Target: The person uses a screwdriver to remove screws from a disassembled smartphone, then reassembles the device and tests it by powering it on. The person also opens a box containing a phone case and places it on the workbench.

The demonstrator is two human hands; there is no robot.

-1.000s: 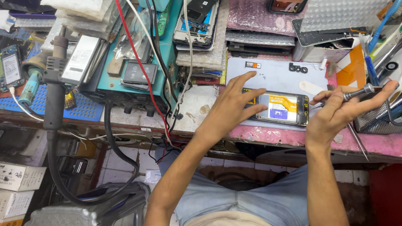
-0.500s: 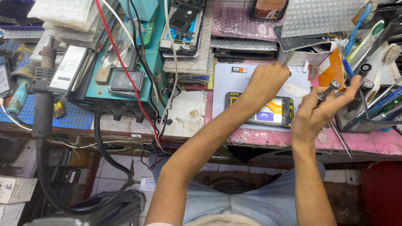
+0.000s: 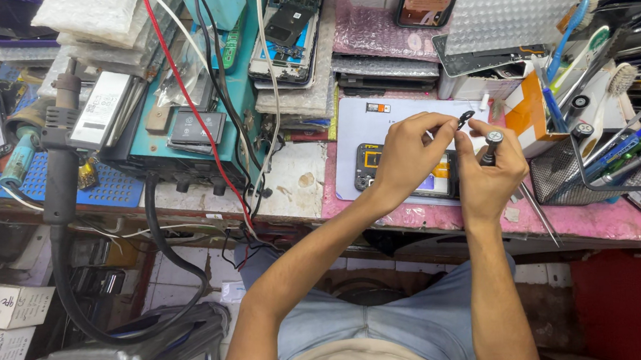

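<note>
The left hand (image 3: 405, 155) pinches a small black loop-shaped part (image 3: 465, 118) between thumb and forefinger, the other fingers curled loosely under; the part juts out just past the fingertips, up and to the right of the hand. The right hand (image 3: 490, 174) is closed around a slim precision screwdriver with a round silver cap (image 3: 490, 146), held nearly upright, its cap showing above the thumb and its tip hidden behind the fingers. The two hands sit just beside each other, almost touching.

Beneath them lies an opened phone with a black frame and yellow-orange inner parts (image 3: 382, 159), flat on a pale lilac work mat (image 3: 378, 122) at the front of the table with a pink cover (image 3: 578, 216). Most of the phone is covered by the left hand; only its left end and a strip between the wrists show.

To the right stands a black wire-mesh holder full of pens and tools (image 3: 573, 169), near the right hand. To the left, well apart, sits a teal soldering station (image 3: 165, 141) with red and black cables, and a black hot-air handle (image 3: 63, 143) stands further left.
</note>
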